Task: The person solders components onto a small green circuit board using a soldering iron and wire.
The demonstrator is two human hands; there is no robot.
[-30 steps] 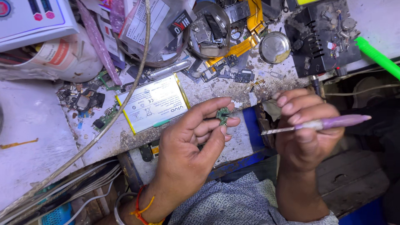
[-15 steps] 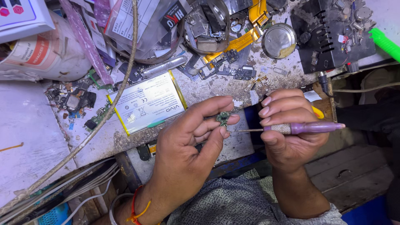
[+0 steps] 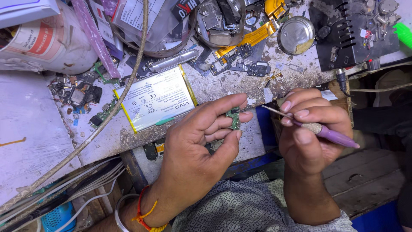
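My left hand [image 3: 201, 141] pinches a small green circuit board [image 3: 234, 118] between thumb and fingers, just over the near edge of the dirty workbench [image 3: 223, 88]. To its right, my right hand [image 3: 311, 133] grips a thin tool with a purple handle [image 3: 332, 136]. The tool's metal tip [image 3: 272, 110] points left toward the board and stops a little short of it. A flat phone battery with a white label [image 3: 154, 102] lies on the bench just left of my left hand.
A braided cable [image 3: 107, 116] runs diagonally across the bench. Loose phone parts and flex cables [image 3: 240, 51] litter the back. A round metal tin [image 3: 296, 35] and a black heater block [image 3: 352, 34] stand at the back right, a white tub [image 3: 47, 43] at the back left.
My right hand has moved left and tilted the tool, so its tip now points up-left near the board. My left hand keeps its hold on the board.
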